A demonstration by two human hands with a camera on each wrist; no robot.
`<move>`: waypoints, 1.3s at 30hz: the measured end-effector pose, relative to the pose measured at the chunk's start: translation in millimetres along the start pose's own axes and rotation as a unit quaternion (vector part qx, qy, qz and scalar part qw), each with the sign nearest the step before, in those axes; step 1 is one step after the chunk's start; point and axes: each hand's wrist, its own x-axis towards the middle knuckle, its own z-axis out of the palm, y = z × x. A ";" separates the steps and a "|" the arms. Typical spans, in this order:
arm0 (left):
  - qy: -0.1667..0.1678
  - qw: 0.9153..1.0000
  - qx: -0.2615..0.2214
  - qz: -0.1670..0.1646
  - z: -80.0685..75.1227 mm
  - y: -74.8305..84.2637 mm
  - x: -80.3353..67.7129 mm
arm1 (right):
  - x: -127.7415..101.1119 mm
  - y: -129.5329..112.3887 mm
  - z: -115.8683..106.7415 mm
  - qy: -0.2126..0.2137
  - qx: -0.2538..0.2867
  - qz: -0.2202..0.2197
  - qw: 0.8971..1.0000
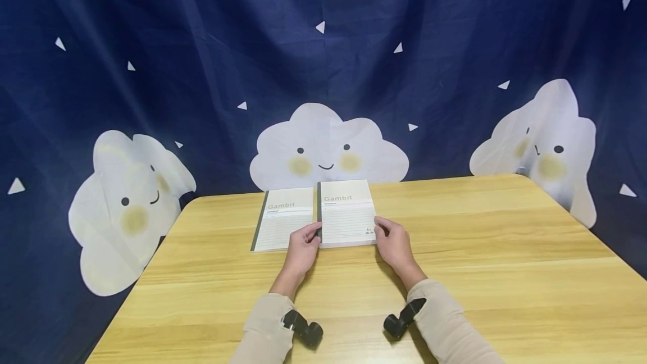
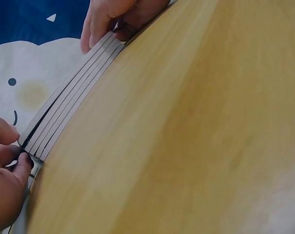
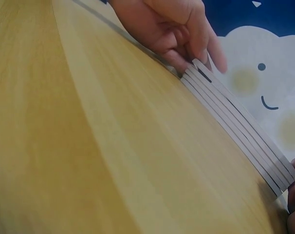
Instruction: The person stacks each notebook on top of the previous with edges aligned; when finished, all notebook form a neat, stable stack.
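Observation:
A stack of several notebooks (image 1: 347,221) with pale covers, dark spines and "Gambit" lettering lies on the table, its page edges (image 2: 74,100) facing me. My left hand (image 1: 302,249) holds the spine side of the stack near its front corner, thumb low and fingers at the top notebook's edge. Opposite it, my right hand (image 1: 395,245) grips the right side. A narrow dark gap shows under the top notebook in the left wrist view. Left of the stack lies another notebook (image 1: 284,218) of the same design, its lower right corner behind my left hand.
The wooden table (image 1: 480,251) extends toward me and to both sides. Behind its far edge hangs a dark blue curtain (image 1: 445,72) printed with white clouds and small triangles. Each sleeve carries a black wrist camera, one on the left (image 1: 305,329) and one on the right (image 1: 401,320).

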 end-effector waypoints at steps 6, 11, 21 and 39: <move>-0.001 1.000 0.001 0.002 -0.1 -0.4 -0.4 | 0.3 -0.5 0.1 -0.009 0.001 0.005 1.000; 0.007 1.000 -0.007 -0.005 -0.7 -1.1 0.7 | 1.6 -1.7 -1.9 -0.017 0.018 0.028 0.999; 0.038 0.999 -0.023 -0.017 -7.9 2.4 -0.4 | 5.8 -11.0 -13.1 -0.029 0.114 0.110 0.987; 0.096 0.986 0.136 -0.029 -68.9 21.9 11.1 | -0.5 -66.2 9.0 -0.101 0.209 0.078 0.970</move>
